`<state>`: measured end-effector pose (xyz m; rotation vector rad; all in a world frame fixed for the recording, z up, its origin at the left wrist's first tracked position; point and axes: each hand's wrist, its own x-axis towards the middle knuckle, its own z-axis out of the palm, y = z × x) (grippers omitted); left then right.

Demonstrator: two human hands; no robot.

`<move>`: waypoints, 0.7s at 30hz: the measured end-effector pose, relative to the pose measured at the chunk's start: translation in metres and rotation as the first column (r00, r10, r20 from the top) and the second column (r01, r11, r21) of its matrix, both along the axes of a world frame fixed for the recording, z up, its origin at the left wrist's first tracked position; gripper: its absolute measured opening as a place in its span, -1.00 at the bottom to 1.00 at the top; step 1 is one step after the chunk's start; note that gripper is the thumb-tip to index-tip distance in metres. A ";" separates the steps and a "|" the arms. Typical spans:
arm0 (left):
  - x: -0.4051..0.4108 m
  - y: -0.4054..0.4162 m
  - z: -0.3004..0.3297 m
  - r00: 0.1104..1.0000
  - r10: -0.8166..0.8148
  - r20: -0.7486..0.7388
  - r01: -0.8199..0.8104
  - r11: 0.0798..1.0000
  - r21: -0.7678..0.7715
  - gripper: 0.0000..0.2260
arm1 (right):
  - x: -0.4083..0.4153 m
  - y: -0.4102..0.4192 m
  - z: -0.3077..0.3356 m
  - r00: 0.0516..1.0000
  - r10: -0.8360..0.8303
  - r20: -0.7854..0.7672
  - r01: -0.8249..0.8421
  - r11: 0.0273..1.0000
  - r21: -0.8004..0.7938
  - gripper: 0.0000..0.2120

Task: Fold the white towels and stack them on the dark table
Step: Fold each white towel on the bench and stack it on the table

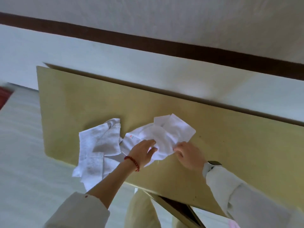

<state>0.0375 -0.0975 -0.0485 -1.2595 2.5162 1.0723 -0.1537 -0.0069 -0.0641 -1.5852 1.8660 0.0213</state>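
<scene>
Leftmost, a crumpled white towel lies loose on the table, draped over the near left corner so that part of it hangs past the edge, likely parked there to wait its turn. Just beside it, and seemingly touching it at one fold, a second white towel sits rumpled nearer the middle of the near edge, a small red mark printed close to its left corner. The left hand, a red bead bracelet at its wrist, rests on this cloth with fingers stretched out fairly straight, pressing the fabric down so it cannot slide (a fair guess, given the glossy top). The right hand, with a watch at the wrist, has its fingers curled at the towel's near right edge and seems to pinch it, probably to draw that edge out flat before a first fold. No folded stack shows yet, so the work looks barely begun. Little stands in the way: the far and right stretches of the table lie open, though the waiting towel crowds the left side and could snag.
</scene>
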 end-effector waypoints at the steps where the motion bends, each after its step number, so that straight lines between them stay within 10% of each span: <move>1: -0.005 0.008 0.006 0.991 0.111 -0.077 -0.110 0.994 0.016 -0.62 | -0.005 0.011 0.001 0.999 0.026 0.033 -0.026 0.999 0.024 -0.71; 6: -0.043 0.045 0.046 0.964 0.030 -0.265 -0.068 0.988 -0.137 -0.64 | -0.037 0.041 0.043 0.912 -0.189 0.364 0.262 0.952 -0.161 -0.59; 11: -0.080 0.075 0.088 0.930 -0.249 -0.269 0.156 0.933 -0.326 -0.60 | -0.064 0.045 0.094 0.867 0.018 0.497 0.153 0.941 -0.301 -0.38; 21: -0.092 0.070 0.124 0.972 -0.138 -0.192 0.085 0.962 -0.261 -0.85 | -0.104 0.085 0.114 0.952 -0.195 0.237 0.265 0.912 -0.314 -0.79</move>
